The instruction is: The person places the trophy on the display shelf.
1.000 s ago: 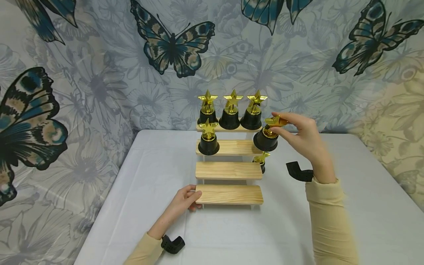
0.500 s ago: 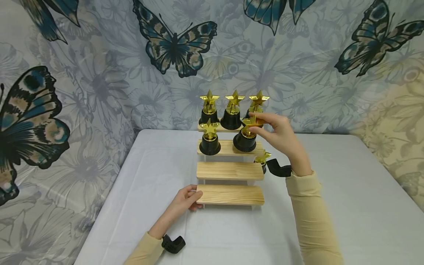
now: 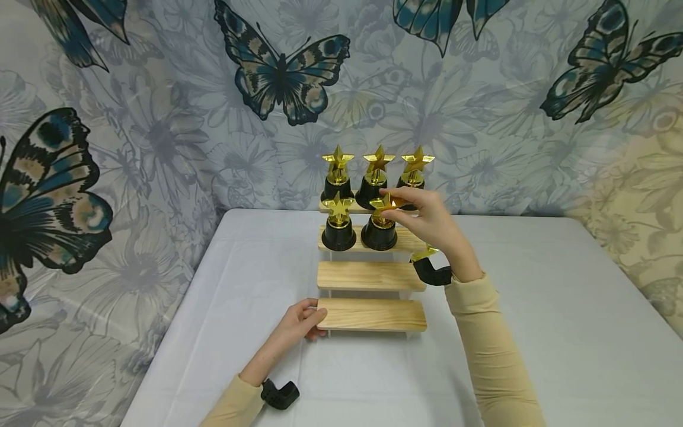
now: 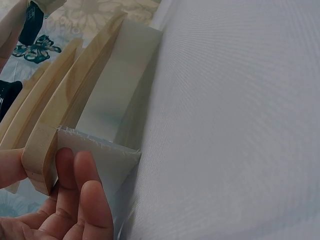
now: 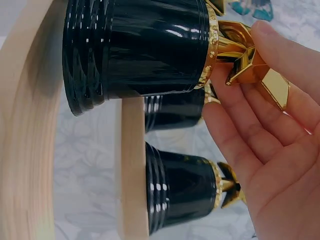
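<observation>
My right hand (image 3: 427, 222) pinches the gold star of a trophy (image 3: 379, 236) with a black base. This trophy is upright at the middle of the second shelf from the back; whether its base touches the wood I cannot tell. To its left on that shelf stands another star trophy (image 3: 338, 236). In the right wrist view, thumb and fingers are around the star (image 5: 240, 52). My left hand (image 3: 296, 320) grips the left end of the front step of a wooden tiered stand (image 3: 373, 314). In the left wrist view its fingers (image 4: 95, 200) curl under the step.
Three star trophies (image 3: 372, 193) line the back step. Another trophy (image 3: 425, 254), mostly hidden by the black wrist mount (image 3: 431, 273), stands by the stand's right side. A white cloth covers the table (image 3: 560, 308), and a butterfly-print backdrop (image 3: 469, 118) rises behind it.
My right hand has carried the trophy leftward, from the right end of the second shelf to its middle. The left hand has kept its hold on the front step.
</observation>
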`<state>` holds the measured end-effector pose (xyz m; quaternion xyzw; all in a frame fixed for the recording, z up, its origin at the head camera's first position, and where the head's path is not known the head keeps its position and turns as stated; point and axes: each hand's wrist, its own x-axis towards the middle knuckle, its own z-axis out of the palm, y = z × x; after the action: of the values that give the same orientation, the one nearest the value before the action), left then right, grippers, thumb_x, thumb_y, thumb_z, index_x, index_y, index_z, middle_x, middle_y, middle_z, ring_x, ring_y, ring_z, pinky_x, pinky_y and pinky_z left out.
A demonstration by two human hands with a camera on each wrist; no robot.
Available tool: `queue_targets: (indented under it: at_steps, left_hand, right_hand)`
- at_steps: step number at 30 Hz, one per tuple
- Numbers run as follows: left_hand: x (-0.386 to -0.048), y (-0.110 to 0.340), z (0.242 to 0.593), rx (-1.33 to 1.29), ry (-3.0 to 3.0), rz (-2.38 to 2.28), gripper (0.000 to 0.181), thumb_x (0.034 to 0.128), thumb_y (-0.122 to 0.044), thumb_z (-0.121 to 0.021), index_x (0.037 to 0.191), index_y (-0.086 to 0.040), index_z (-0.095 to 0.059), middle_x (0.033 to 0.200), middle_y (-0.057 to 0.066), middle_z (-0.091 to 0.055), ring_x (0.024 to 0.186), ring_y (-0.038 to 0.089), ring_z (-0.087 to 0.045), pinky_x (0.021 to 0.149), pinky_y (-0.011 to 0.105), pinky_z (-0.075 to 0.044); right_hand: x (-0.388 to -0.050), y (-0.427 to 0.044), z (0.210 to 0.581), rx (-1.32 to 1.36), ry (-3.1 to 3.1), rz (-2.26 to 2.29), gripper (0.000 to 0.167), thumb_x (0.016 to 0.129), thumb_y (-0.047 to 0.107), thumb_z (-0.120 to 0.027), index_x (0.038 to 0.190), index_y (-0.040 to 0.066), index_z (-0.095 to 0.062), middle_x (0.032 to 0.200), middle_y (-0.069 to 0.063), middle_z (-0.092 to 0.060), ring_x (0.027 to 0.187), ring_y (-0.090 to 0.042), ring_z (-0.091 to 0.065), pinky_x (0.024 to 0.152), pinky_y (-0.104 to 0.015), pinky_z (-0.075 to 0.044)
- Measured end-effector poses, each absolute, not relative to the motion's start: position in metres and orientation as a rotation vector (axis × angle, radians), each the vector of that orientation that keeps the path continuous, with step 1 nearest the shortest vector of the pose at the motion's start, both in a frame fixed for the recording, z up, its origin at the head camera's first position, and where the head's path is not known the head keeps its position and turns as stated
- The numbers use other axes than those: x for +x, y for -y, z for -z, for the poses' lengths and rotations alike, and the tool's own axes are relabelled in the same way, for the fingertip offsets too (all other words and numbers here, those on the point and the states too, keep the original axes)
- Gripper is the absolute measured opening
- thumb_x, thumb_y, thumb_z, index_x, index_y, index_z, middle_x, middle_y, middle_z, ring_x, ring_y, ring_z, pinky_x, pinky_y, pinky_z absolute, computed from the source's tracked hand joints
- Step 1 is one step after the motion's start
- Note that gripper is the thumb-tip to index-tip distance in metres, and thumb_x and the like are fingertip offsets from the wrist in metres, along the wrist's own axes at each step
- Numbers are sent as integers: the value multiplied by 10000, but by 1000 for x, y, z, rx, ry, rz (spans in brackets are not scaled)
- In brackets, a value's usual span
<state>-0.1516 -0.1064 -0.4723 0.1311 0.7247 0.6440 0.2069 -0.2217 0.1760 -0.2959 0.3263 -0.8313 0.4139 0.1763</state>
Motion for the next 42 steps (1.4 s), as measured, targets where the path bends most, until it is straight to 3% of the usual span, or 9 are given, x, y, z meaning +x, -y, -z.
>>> queue_targets:
  at_steps: [20, 27, 34, 42]
  left_hand:
    - [-150, 107, 471, 362, -2028, -1794, 437, 951, -264, -548, 1222, 72, -475, 953, 156, -676, 690, 205, -639, 565, 275, -482]
    - [-151, 107, 472, 364, -2035, -1790, 428, 952, -260, -547, 1217, 69, -480, 955, 153, -676, 698, 221, -644, 567, 279, -485]
    - [-151, 107, 472, 358, -2033, -1794, 434, 955, -267, -540, 1222, 69, -477, 966, 162, -674, 703, 211, -649, 569, 271, -487]
    - [-151, 108, 472, 365, -2035, -1788, 428, 956, -259, -539, 1223, 70, -477, 969, 165, -673, 712, 235, -649, 573, 276, -490]
  right_hand:
    - [-232, -169, 304, 923, 2381, -1163, 392, 805, 49, -706, 1180, -23, -615, 1047, -125, -659, 909, -224, -612, 815, -389, -481]
    - [-233, -169, 305, 911, 2389, -1190, 414, 798, 6, -699, 1195, -46, -594, 1052, -175, -644, 896, -243, -611, 809, -389, -481]
    - [-235, -170, 307, 916, 2400, -1204, 422, 829, 55, -688, 1232, -11, -580, 1047, -129, -650, 870, -195, -611, 796, -378, -483]
    - [-233, -172, 307, 927, 2401, -1216, 474, 830, 36, -686, 1279, -6, -538, 1083, -151, -633, 851, -237, -624, 790, -386, -485]
